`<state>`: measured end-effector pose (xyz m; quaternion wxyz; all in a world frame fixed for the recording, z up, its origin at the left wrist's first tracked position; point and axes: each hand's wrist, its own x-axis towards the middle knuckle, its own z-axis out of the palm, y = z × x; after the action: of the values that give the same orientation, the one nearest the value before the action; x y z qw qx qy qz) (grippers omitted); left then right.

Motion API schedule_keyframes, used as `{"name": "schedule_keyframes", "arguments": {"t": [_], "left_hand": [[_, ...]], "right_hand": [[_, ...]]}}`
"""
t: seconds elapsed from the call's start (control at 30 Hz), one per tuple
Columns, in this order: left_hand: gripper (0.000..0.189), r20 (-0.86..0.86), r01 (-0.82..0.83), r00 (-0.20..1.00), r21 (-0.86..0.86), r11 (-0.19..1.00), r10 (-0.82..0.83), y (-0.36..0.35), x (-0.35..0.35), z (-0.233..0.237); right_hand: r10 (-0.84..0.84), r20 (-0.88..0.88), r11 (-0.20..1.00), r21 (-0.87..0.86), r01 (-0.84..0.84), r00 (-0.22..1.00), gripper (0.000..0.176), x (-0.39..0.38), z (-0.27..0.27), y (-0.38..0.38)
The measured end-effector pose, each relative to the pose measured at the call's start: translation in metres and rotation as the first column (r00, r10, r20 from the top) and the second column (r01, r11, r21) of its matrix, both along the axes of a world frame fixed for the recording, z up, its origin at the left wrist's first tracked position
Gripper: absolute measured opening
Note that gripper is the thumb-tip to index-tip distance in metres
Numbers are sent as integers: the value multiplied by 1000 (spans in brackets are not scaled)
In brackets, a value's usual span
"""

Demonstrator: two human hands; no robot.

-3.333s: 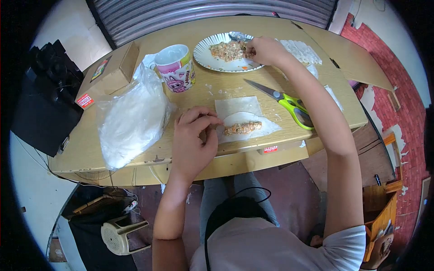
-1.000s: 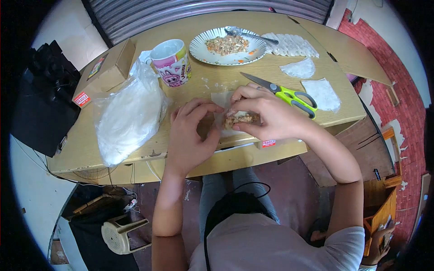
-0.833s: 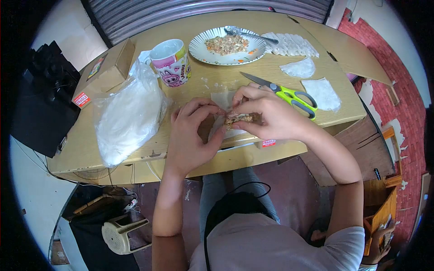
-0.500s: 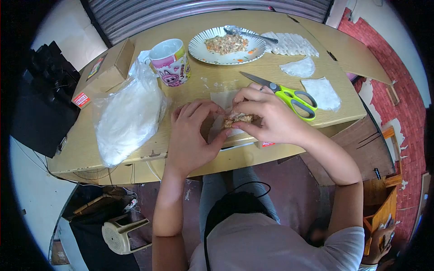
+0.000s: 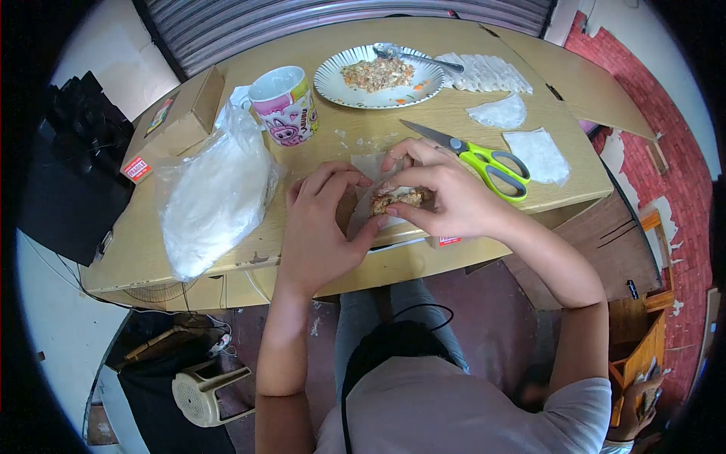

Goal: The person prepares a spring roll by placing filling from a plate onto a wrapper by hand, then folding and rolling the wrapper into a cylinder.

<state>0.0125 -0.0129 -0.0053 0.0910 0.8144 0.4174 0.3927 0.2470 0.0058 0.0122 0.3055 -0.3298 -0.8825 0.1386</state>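
In the head view, my right hand (image 5: 454,193) pinches a small lump of minced filling (image 5: 395,203) in a thin white wrapper, close to the table's front edge. My left hand (image 5: 321,223) is beside it, fingers curved and apart, its thumb tip at the lump's left side. Beneath both hands lies a flat square wrapper (image 5: 367,165), partly covered by them. Green-handled scissors (image 5: 478,160) rest just beyond my right hand. Farther back, a white paper plate (image 5: 333,92) carries more minced filling (image 5: 378,74) and a metal spoon (image 5: 431,60).
A cartoon mug (image 5: 286,110), a plastic bag of white stuff (image 5: 215,204) and a cardboard box (image 5: 178,113) occupy the table's left. Finished-looking white pieces (image 5: 484,73) line the back right, near two loose wrappers (image 5: 538,157). A stool (image 5: 198,397) stands on the floor.
My right fingers have lifted and spread slightly from the top of the lump, showing more of the filling and white wrapper. My left index fingertip has drawn back a little leftward.
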Motion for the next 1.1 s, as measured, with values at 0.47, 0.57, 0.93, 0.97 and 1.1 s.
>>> {"name": "schedule_keyframes", "arguments": {"t": [0.47, 0.57, 0.93, 0.97, 1.1], "left_hand": [[31, -38, 4, 999, -19, 1000, -5, -1, -1, 1], [32, -5, 0, 1000, -29, 1000, 0, 0, -1, -3], [24, -50, 8, 999, -1, 1000, -8, -1, -2, 2], [22, -60, 23, 998, 13, 1000, -22, -1, -3, 0], [18, -23, 40, 999, -21, 999, -41, 1, -3, -1]], "right_hand": [[-6, -2, 997, 76, 6, 1000, 24, 2, -3, 0], [-29, 31, 994, 110, 26, 999, 23, 4, -2, -1], [29, 8, 991, 133, -30, 1000, 14, 7, 0, -2], [19, -9, 990, 139, -18, 1000, 14, 8, -1, -2], [-9, 11, 992, 126, 7, 1000, 15, 10, 2, -4]]}}
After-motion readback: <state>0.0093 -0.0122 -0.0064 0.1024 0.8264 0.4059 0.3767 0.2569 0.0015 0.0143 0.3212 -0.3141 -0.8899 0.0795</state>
